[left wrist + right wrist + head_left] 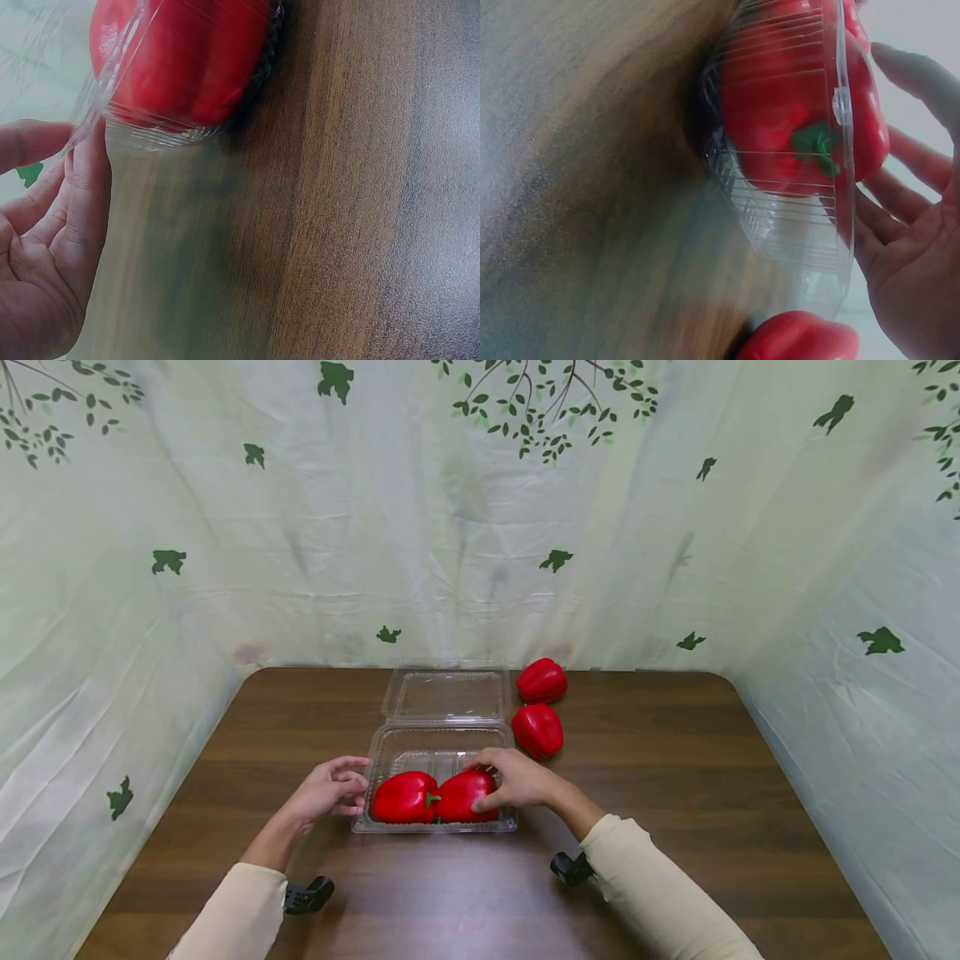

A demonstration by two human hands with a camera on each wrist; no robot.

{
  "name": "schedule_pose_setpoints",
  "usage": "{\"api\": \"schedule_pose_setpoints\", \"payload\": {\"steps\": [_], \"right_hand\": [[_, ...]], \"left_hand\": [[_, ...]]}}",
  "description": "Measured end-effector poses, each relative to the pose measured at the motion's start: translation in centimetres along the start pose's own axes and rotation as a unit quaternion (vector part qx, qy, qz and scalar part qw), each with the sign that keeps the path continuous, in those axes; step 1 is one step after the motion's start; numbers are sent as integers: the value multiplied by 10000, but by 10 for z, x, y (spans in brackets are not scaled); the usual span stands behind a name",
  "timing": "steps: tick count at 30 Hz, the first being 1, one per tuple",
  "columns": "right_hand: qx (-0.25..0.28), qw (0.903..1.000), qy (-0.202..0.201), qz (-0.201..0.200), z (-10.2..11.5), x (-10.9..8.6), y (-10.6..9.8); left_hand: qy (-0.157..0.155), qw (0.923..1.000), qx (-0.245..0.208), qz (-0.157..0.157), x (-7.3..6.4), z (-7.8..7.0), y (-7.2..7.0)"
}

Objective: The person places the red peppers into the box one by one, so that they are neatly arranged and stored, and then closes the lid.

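Observation:
A clear plastic clamshell container sits on the table with its lid folded back, away from me. Two red bell peppers lie side by side along its near side: a left bell pepper and a right bell pepper. My left hand pinches the container's left rim between thumb and fingers, as the left wrist view shows. Over the right pepper, my right hand holds it with thumb on the near side and fingers on the far side. A green stem shows through the container wall.
Two more red bell peppers, a far one and a nearer one, lie right of the container. The brown wooden table ends at a leaf-patterned curtain behind. Black wrist devices sit at both sleeves.

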State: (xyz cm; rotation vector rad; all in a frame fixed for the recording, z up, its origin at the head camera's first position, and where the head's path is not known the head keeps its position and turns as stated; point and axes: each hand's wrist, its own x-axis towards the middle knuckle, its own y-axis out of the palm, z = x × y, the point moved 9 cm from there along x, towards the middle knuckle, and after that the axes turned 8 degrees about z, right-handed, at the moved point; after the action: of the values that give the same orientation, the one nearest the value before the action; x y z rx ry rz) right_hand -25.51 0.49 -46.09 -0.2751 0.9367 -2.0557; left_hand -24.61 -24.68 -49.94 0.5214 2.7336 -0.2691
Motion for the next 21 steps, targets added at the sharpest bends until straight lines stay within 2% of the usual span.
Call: {"api": "schedule_pose_setpoints", "payload": {"steps": [7, 11, 14, 18, 21], "right_hand": [[360, 9989, -115, -271, -2, -4, -15], [344, 9957, -365, -775, -4, -8, -36], [35, 9892, -452, -1395, -8, -13, -58], [-269, 9771, -228, -2098, -23, -22, -83], [-272, 9738, 170, -2250, -42, -25, -91]], "left_hand": [[14, 10000, -31, 22, 1, 1, 0], [-18, 10000, -67, 19, 0, 1, -1], [-24, 10000, -22, 16, 0, 0, -1], [-28, 10000, 32, 21, 0, -1, 0], [-60, 10000, 14, 21, 0, 0, 1]]}}
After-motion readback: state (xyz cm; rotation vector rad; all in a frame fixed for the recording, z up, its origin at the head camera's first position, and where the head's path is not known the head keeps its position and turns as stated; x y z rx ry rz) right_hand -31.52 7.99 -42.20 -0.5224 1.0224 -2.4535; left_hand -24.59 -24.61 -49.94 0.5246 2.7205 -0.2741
